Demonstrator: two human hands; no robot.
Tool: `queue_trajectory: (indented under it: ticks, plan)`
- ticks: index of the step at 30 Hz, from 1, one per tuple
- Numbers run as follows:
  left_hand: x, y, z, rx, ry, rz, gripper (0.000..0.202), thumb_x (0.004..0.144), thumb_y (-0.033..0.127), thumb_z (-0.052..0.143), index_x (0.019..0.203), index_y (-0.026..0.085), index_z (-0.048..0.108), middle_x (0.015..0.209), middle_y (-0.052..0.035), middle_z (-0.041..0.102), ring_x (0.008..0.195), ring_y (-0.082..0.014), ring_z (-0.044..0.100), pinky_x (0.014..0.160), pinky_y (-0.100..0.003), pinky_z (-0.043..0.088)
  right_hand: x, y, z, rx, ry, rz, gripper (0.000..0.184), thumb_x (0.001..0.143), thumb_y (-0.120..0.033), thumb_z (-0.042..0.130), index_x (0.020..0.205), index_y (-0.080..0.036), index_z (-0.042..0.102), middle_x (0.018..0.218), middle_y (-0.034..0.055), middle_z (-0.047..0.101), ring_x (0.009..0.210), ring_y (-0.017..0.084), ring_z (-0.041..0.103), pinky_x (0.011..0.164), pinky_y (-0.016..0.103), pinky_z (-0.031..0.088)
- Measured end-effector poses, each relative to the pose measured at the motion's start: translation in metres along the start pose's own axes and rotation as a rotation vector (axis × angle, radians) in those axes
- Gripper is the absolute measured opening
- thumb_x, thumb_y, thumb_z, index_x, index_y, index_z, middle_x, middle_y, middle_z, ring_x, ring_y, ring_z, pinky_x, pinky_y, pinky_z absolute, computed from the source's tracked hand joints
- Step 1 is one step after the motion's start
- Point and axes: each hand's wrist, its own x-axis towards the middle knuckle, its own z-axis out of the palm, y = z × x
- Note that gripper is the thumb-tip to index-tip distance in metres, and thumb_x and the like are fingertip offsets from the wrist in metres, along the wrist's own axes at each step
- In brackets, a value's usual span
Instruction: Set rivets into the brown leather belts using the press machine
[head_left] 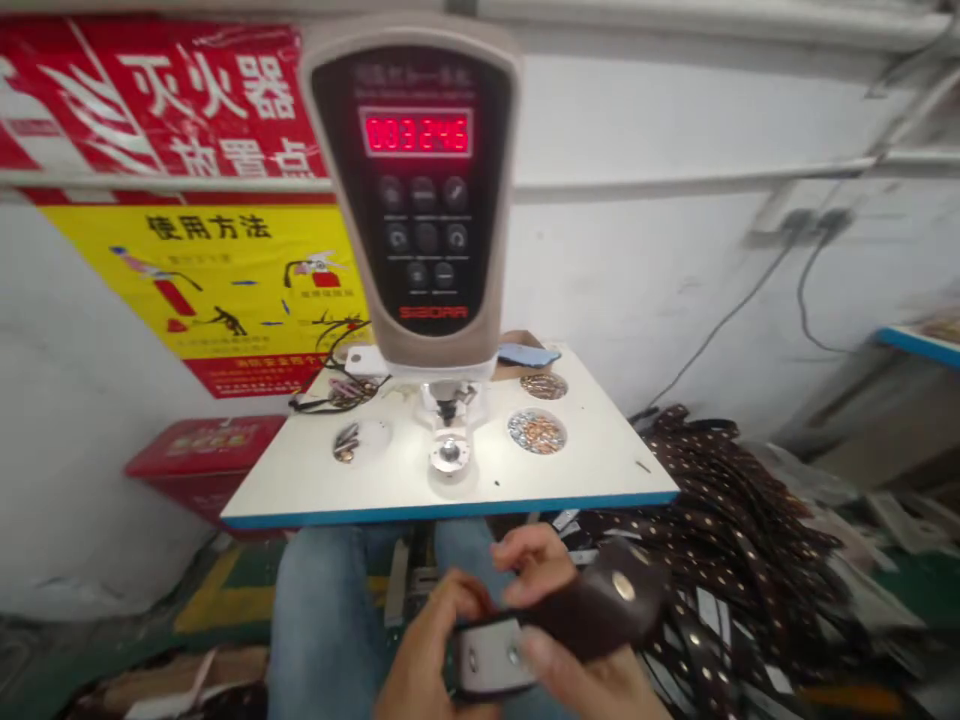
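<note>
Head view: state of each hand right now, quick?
Left hand: closed, holding the dark brown strap near its pale patch.
Right hand: closed, holding the same strap.

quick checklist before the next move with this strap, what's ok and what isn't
1. Dark strap held: ok, left hand at its pale patch, right hand farther along.
2. Hands away from machine: ok, both below the table edge.
3. Machine powered: ok, red display lit.
4. Metal pieces at hand: ok, silver and copper-coloured ones show.
5. Tabletop free of stray bits: not ok, a scrap lies near the front-right corner.
6. Patch fittings secure: cannot tell, blurred.
</note>
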Motion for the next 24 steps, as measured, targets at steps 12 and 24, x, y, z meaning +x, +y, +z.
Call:
queue_trajectory:
  ticks: [12,24]
  plan:
    - [0.112,-0.029,-0.106,0.63,0.032,0.235,0.051,0.083,0.046,0.067,0.129,0.025,0.058,0.117,-0.0062,0.067,0.104,-0.0246,0.064,0.087,-0.031,0.052,0.113,0.057,-0.001,-0.452,0.17,0.284,0.035,0.087,-0.046,0.054,0.105,-0.019,0.068,0.071,0.0017,0.062,0.074,0.021,0.057,0.076,0.035,0.044]
    - [0.128,-0.047,-0.127,0.586,0.016,0.282,0.058,0.081,0.054,0.067,0.129,0.022,0.059,0.102,-0.005,0.068,0.09,-0.02,0.064,0.08,-0.027,0.05,0.122,0.063,0.008,-0.321,0.098,0.341,0.026,0.089,-0.045,0.05,0.088,-0.02,0.057,0.056,-0.0058,0.049,0.058,0.016,0.052,0.065,0.03,0.043]
